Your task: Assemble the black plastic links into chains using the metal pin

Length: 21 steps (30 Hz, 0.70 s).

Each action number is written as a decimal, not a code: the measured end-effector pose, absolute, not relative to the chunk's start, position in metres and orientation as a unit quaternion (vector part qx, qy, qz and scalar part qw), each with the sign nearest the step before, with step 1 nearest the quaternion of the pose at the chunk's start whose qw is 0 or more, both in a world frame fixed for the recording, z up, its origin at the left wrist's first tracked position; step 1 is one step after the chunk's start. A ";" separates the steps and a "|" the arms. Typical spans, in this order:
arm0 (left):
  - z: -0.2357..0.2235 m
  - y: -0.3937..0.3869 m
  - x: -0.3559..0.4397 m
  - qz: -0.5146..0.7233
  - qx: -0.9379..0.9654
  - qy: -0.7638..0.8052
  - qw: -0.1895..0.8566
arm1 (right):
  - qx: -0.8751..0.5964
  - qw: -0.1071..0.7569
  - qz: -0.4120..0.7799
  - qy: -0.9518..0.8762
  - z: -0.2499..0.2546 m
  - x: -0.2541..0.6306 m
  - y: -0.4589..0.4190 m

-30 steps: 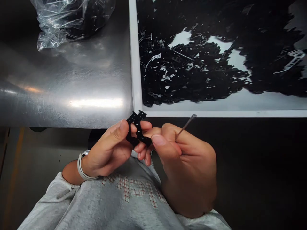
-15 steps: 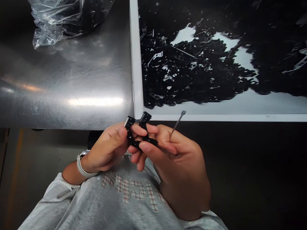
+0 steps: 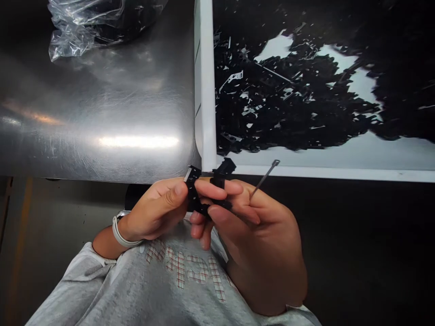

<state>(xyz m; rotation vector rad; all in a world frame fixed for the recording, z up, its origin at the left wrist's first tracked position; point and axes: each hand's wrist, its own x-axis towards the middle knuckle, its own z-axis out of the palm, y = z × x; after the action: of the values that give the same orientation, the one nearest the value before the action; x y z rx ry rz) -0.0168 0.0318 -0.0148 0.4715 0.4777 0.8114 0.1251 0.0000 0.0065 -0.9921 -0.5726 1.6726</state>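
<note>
My left hand (image 3: 163, 206) pinches a small black plastic part (image 3: 193, 188) between thumb and fingers, close to my chest. One edge of that part shines pale. My right hand (image 3: 261, 226) is closed on a second black plastic part (image 3: 224, 170), whose top sticks up past the fingers. The lower ends of the two parts meet or nearly touch near my right thumb; I cannot tell whether they are joined. A thin dark rod with a small looped head (image 3: 268, 174), like a hook tool, juts up from between my right fingers.
A white tray (image 3: 208, 99) at the upper right holds a heap of black parts (image 3: 272, 99). Left of it is a scratched metal tabletop (image 3: 118, 108), with a clear plastic bag (image 3: 78, 31) of dark contents at the back.
My hands appear slightly farther right, and the tray has shifted the same way in view. The second part has turned and moved a little away from the first at its top.
</note>
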 end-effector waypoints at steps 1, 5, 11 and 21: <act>-0.015 0.032 -0.017 0.393 0.230 0.225 0.861 | -0.418 0.534 0.692 -0.248 0.007 0.125 0.000; -0.013 0.033 -0.016 0.412 0.256 0.190 0.854 | -0.412 0.559 0.673 -0.256 0.009 0.126 0.001; -0.013 0.030 -0.016 0.411 0.276 0.189 0.848 | -0.402 0.540 0.691 -0.264 0.010 0.126 -0.002; -0.008 0.020 -0.020 0.350 0.304 0.201 0.863 | -0.528 0.479 0.640 -0.285 0.026 0.120 -0.016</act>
<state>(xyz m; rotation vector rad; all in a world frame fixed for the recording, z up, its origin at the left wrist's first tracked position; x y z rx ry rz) -0.0196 0.0195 -0.0084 0.6382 0.4210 0.7338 0.1204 -0.0163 0.0257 -1.2895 -0.6946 1.5623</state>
